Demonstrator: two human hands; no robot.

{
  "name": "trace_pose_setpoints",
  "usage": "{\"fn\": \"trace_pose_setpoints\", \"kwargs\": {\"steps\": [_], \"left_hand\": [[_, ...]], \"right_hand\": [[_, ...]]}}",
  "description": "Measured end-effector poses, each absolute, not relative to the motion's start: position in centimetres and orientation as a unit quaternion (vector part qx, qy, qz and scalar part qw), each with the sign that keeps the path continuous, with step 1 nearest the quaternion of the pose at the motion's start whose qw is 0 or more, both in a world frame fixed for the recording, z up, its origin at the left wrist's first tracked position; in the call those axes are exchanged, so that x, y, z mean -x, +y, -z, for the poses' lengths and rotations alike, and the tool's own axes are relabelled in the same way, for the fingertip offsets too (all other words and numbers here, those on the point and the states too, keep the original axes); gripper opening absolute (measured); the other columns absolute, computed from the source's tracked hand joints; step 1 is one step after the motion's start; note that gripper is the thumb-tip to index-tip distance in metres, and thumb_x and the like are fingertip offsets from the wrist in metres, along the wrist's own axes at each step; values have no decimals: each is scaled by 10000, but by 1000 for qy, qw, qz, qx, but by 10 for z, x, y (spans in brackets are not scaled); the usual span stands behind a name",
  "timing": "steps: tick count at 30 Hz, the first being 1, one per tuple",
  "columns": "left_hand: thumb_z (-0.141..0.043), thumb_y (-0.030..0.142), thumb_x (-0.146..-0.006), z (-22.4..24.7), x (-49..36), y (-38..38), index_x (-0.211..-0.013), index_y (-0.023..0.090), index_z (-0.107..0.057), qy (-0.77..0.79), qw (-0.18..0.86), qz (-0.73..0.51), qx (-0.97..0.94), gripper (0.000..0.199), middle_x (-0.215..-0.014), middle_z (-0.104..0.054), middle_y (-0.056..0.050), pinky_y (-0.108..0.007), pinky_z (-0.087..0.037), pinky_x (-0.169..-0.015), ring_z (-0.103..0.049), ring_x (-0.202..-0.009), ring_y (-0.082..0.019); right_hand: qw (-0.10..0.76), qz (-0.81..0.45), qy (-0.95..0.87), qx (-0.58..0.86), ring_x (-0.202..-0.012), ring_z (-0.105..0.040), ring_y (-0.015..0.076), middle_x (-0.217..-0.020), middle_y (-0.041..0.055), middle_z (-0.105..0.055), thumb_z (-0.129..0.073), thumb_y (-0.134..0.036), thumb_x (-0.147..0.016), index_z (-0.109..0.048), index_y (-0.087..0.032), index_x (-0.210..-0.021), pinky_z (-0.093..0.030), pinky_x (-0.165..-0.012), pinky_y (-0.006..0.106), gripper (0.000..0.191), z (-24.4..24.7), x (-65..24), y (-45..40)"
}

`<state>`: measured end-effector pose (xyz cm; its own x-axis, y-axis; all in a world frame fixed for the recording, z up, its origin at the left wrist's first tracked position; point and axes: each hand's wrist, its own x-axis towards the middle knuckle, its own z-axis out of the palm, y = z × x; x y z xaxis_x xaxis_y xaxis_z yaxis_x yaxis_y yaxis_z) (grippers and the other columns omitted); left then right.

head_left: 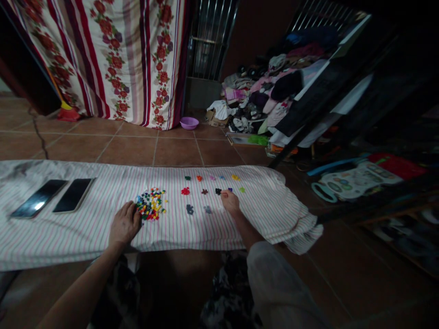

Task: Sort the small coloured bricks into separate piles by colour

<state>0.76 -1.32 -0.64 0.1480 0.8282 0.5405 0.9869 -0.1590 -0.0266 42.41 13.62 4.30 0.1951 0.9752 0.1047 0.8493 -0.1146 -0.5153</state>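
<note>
A mixed pile of small coloured pieces (151, 204), like beads or tiny blocks, lies on the striped cloth (103, 228). My left hand (125, 223) rests at the pile's left edge, palm down, its fingers laid out against the pieces. Further right, my right hand (230, 201) is pinched closed beside a small black cluster (218, 191); whatever sits between the fingertips is too small to make out. Around it are several one-colour clusters, among them a red one (185, 191), a brown one (205, 191), a dark grey one (190, 209), a light grey one (207, 209) and a yellow one (235, 177).
Two phones, one (39, 198) beside another (73, 195), lie on the cloth's left part. Beyond it, a purple basin (189, 123) stands on the tiled floor near a floral curtain (116, 59). Heaped clothes (260, 91) fill the back right.
</note>
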Motion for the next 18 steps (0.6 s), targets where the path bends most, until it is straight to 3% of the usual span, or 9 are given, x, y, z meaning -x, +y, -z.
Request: {"fn": "trace_pose_setpoints", "kwargs": {"steps": [10, 18], "left_hand": [[-309, 291, -929, 6, -14, -11, -1232, 120, -522, -694, 72, 299, 651, 408, -1290, -585, -189, -476, -451, -1055, -528, -1251, -282], [-309, 257, -913, 8, -15, -11, -1319, 105, -431, -717, 23, 321, 618, 450, -1278, -598, -196, -464, -470, -1038, -571, -1201, -266]], "right_hand": [[325, -177, -649, 665, -828, -677, 201, -891, 54, -740, -489, -218, -789, -733, -205, -898, -505, -790, 292, 267, -46, -393, 125], [355, -263, -757, 481, -846, -668, 178, -925, 43, -716, -501, -222, -842, -718, -218, -932, -514, -790, 284, 235, -31, -296, 82]]}}
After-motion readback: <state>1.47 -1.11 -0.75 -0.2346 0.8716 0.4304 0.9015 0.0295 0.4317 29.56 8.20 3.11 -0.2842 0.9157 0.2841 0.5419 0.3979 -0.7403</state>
